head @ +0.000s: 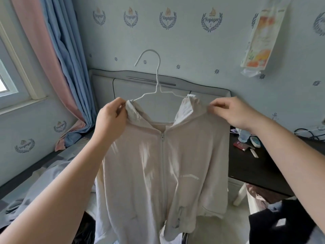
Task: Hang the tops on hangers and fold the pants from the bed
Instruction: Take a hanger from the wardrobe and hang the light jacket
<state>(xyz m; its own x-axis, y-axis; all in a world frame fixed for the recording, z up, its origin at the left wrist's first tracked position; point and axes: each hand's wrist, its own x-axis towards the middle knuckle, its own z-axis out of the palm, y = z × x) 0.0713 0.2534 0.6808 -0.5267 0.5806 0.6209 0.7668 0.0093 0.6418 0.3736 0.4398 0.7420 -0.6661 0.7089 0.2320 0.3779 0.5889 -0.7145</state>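
Observation:
A cream zip-up hooded jacket [158, 164] hangs in front of me on a white wire hanger [157, 80], its zipper closed to the chest and its collar open. My left hand [110, 118] pinches the jacket's left shoulder beside the collar. At the other shoulder, my right hand [230, 111] pinches the fabric. The hanger's hook sticks up above the collar; its lower bar is hidden inside the jacket. The bed [44, 176] lies below, with grey-blue cloth on it.
A grey headboard [126, 85] stands behind the jacket against the wallpapered wall. Pink and blue curtains [58, 55] hang at the left by a window. A dark desk [260, 164] with small items is at the right. Dark clothing [284, 221] lies at the lower right.

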